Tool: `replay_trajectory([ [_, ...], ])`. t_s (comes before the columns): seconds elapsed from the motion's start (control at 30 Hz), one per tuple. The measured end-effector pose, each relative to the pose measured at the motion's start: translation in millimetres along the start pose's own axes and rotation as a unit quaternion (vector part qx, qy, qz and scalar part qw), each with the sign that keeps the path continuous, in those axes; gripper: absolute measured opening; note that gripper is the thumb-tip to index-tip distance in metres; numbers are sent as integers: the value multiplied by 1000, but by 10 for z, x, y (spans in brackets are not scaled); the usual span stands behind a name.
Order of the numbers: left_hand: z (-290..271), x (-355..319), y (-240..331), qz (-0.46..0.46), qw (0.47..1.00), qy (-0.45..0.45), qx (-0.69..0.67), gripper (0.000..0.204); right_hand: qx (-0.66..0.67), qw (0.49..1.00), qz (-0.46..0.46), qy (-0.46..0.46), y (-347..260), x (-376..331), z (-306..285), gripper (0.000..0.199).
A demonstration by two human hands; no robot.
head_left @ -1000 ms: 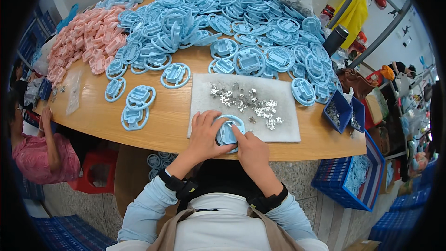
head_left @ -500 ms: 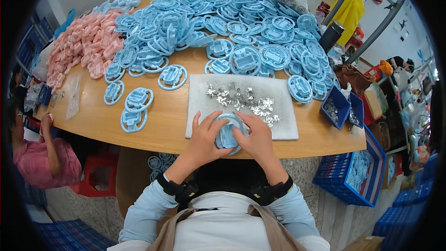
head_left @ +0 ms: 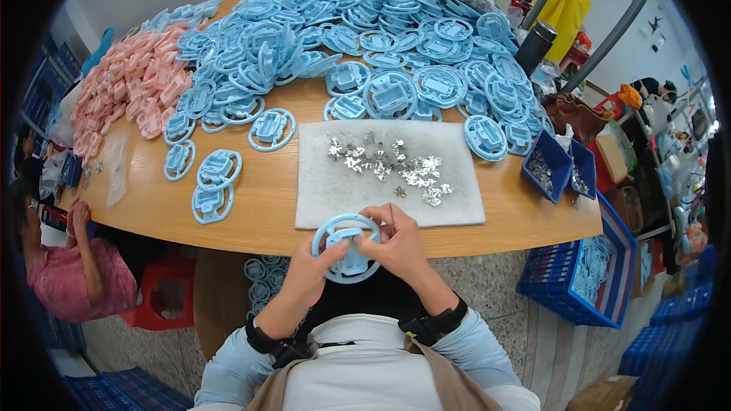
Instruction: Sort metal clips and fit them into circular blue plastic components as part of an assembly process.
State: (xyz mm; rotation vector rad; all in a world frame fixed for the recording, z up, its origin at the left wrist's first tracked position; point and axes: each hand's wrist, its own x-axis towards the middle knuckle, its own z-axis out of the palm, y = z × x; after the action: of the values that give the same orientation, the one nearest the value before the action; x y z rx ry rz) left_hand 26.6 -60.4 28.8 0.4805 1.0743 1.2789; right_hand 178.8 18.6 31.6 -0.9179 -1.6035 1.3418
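My left hand (head_left: pixel 306 270) grips the left side of a light blue plastic ring part (head_left: pixel 349 260) with a raised box-like centre, its thumb pressed on that centre. My right hand (head_left: pixel 401 245) is closed at the part's right side, thumb on the centre and fingers curled behind the upper rim. Whether a small clip sits under the fingertips I cannot make out. The part is tilted up at the table's front edge, just below the white pad (head_left: pixel 320 202). Small shiny metal clips (head_left: pixel 421 171) lie scattered on the pad.
Blue ring parts (head_left: pixel 392 93) are heaped across the table (head_left: pixel 263 190), with pink parts (head_left: pixel 137 76) at left. Blue bins (head_left: pixel 550 171) of small metal pieces stand at right, above a blue crate (head_left: pixel 582 285). One person sits at left; another's hands show across the table.
Both hands have drawn the blue ring part off the pad's front, toward me and slightly left. It is now tilted up, with both thumbs on its centre.
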Motion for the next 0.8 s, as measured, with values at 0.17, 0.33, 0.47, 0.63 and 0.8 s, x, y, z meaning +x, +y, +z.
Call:
replay_trajectory([
  [0.17,-55,-209,-14,-38,999,20,-32,30,-60,997,-12,-37,2,-113,63,34],
  [0.33,-295,-212,27,-86,990,-71,84,30,-51,996,-22,-63,58,-206,59,36],
  [0.47,-301,-23,70,-81,994,-49,56,28,-50,997,-20,-54,-19,-68,-140,27],
  [0.63,-7,151,24,12,982,47,-181,32,-326,939,-99,44,260,84,-588,16],
  [0.8,-69,-31,-15,-217,934,-284,-12,43,-364,926,-93,24,271,55,-561,9],
])
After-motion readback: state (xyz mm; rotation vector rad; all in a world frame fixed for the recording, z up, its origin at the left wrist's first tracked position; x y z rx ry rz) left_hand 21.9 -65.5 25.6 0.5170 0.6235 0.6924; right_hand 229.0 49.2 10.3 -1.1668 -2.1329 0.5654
